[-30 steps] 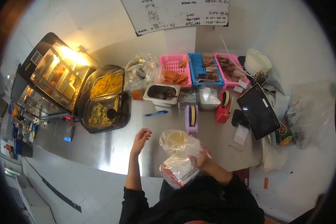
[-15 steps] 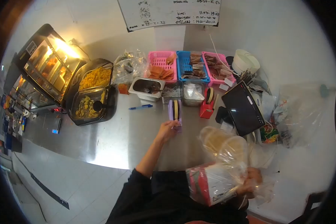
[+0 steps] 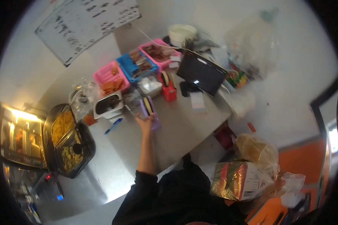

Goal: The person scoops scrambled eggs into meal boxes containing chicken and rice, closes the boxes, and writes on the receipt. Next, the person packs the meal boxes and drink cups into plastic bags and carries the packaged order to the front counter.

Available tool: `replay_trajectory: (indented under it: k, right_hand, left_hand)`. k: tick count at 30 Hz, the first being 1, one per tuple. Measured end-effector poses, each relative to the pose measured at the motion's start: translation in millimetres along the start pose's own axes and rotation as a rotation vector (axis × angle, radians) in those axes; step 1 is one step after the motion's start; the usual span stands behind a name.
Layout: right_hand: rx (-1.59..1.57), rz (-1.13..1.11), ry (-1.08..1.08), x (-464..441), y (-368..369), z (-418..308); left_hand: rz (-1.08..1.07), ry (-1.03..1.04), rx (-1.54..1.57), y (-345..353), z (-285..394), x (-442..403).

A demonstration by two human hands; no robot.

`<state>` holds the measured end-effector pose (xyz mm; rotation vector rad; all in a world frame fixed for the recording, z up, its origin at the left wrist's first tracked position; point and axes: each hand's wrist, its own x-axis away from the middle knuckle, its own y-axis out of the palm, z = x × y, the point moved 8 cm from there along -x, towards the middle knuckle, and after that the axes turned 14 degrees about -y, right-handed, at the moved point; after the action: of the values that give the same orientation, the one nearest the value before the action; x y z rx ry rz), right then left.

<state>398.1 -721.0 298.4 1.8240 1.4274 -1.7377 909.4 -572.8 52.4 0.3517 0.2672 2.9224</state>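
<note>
My left hand is at the purple tape dispenser on the steel table, its fingers gripping the front part beside the tape roll; blur hides their exact hold. Out to the right, beyond the table's edge, my right hand is closed round the gathered top of a clear plastic bag. A box with red, gold and white sides and a round tan item in clear plastic hang with it. Plastic and blur partly hide the right fingers.
A blue pen, a metal tub, a red tape dispenser and a dark tablet stand around the left hand. Pink and blue baskets line the back. Food trays and a lit display cabinet are leftward.
My view has turned to the right and tilted. The bagged box and round item have moved from over the table's front edge to beyond its right side. My left hand stays at the purple dispenser.
</note>
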Motion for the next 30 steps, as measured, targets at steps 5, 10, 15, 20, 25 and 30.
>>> replay_trajectory:
  k: [5, 10, 15, 20, 25, 30]
  right_hand:
    - [0.369, 0.019, 0.219, 44.8, -119.7, -4.2]
    - [0.694, 0.174, 0.511, 94.1, -235.8, -14.4]
    - [1.028, 0.208, 0.388, 125.4, -319.1, -16.0]
    - [1.232, 0.104, 0.377, 149.2, -347.5, -6.1]
    - [1.068, 0.192, 0.526, 177.7, -392.1, 77.3]
    - [0.819, 0.352, 0.405, 192.1, -415.7, 156.9]
  left_hand:
    - [0.057, 0.055, -0.339, -12.3, -21.3, 58.9]
    - [0.181, 0.271, -0.459, -25.1, -6.6, 78.4]
    - [0.214, 0.544, -0.962, -68.3, -74.1, 29.9]
    - [-0.107, 0.424, -0.531, -21.9, -46.1, 110.8]
    - [-0.488, 0.506, -0.482, 82.6, -81.3, 264.1]
    - [-0.976, 0.363, -0.166, 147.2, -103.6, 486.7]
